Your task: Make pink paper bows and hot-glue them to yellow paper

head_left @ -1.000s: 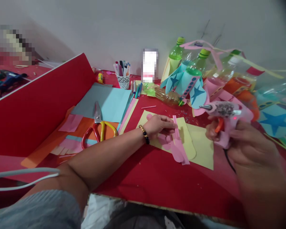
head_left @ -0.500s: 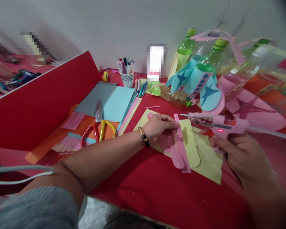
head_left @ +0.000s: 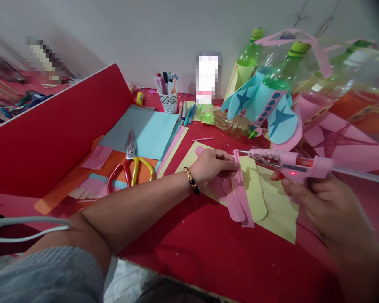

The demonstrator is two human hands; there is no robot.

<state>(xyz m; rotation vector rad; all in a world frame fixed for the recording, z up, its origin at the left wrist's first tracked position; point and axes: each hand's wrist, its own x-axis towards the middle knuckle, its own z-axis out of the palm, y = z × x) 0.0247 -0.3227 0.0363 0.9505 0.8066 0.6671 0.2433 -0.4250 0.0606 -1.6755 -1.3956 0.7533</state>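
Between thumb and fingers, my left hand (head_left: 214, 167) pinches a narrow folded pink paper strip (head_left: 236, 156), held upright over the papers. My right hand (head_left: 322, 200) is wrapped round the handle of a pink hot glue gun (head_left: 290, 162), whose red light glows. The gun's metal nozzle points left and reaches close to the strip's top end; whether they touch I cannot tell. Below lie a pink paper band (head_left: 246, 210), a rounded pink paper cutout (head_left: 236, 209), a round-cornered yellow paper piece (head_left: 259, 206) and a larger yellow sheet (head_left: 282, 214).
Scissors (head_left: 132, 158) with red and yellow handles lie left on coloured paper (head_left: 147, 130). A marker cup (head_left: 168, 102) and a blurred phone-like screen (head_left: 207, 80) stand at the back. Decorated plastic bottles (head_left: 278, 84) crowd the right. A red board (head_left: 60, 130) slants along the left.
The glue gun's nozzle has come nearer to the top of the pink strip. My left hand keeps its pinch almost in place. The view has shifted slightly.
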